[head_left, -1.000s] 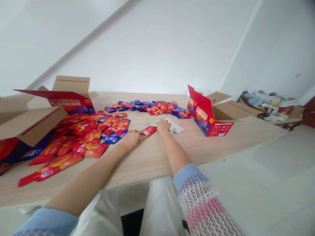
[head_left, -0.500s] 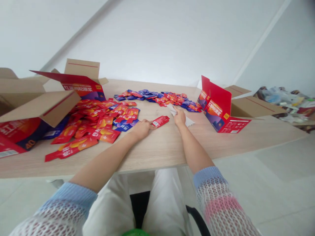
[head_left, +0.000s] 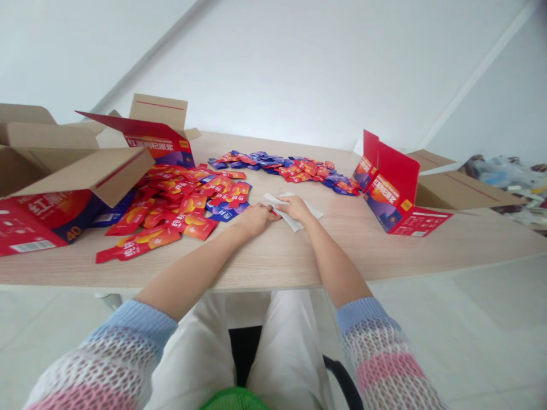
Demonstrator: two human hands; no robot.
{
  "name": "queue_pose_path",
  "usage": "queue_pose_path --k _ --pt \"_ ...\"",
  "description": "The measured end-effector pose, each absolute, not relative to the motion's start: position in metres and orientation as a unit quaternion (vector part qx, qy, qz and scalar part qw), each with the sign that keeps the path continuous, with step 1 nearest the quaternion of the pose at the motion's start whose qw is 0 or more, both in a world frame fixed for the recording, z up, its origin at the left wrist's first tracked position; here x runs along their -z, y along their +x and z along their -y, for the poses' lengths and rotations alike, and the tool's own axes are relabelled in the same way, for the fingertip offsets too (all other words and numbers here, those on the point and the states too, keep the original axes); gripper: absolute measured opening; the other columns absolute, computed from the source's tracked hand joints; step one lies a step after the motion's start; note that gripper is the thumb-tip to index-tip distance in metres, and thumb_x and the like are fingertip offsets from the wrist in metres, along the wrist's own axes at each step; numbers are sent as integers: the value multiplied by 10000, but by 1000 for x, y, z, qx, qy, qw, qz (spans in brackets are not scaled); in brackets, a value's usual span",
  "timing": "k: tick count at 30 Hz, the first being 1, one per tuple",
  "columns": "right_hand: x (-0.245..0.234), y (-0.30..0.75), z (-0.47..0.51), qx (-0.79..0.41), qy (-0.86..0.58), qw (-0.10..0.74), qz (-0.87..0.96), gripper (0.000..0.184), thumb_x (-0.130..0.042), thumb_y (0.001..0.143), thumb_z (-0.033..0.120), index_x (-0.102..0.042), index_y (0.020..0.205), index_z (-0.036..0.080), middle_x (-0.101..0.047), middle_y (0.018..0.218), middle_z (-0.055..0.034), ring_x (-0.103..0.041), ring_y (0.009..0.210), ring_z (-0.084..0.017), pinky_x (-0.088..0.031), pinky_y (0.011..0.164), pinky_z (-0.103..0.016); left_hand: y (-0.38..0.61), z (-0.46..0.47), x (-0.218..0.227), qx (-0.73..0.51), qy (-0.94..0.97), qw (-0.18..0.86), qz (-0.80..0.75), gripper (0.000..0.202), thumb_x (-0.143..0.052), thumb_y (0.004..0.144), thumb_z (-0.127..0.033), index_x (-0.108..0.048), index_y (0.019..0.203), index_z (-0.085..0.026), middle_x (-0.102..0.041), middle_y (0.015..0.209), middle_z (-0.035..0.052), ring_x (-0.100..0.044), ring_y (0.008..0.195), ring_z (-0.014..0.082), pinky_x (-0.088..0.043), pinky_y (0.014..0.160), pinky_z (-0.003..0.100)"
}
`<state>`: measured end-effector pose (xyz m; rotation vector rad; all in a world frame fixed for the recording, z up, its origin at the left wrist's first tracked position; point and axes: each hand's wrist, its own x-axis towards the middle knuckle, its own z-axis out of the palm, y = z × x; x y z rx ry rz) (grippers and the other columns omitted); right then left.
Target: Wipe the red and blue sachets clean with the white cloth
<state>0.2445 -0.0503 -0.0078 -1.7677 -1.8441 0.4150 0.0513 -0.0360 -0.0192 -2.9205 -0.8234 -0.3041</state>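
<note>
My left hand is closed on one end of a red sachet at the middle of the table. Only a sliver of that sachet shows; the rest is hidden under a crumpled white tissue. My right hand grips the tissue and presses it over the sachet, close to the left fingertips. Left of my left hand lies a loose heap of red and blue sachets, some almost touching the wrist side.
A row of smaller-looking red and purple sachets lies along the back. Opened red cartons stand at the left front, left rear and right. Bags and clutter sit at far right.
My right hand has brought the tissue left and down onto the red sachet, covering most of it. My left hand keeps its hold. The view has shifted slightly.
</note>
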Motion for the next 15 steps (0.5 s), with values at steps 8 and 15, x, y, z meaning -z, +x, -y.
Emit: queue_pose_path --k 8,15 --pt "18 291 37 -92 -847 224 474 362 -625 813 439 -688 1120 257 -688 1096 -111 -642 1013 -264 -479 816 -335 54 43 14 70 -953 48 290 494 -419 883 -126 -561 1280 -382 -575 1249 30 -521 1110 241 -441 888 322" --pt "24 293 32 -38 -889 234 392 308 -621 823 338 -693 1101 227 -668 1121 -147 -630 1032 -291 -489 821 -388 60 47 10 33 -937 23 347 542 -447 854 -103 -539 1294 -404 -588 1209 40 -508 1150 237 -447 876 322"
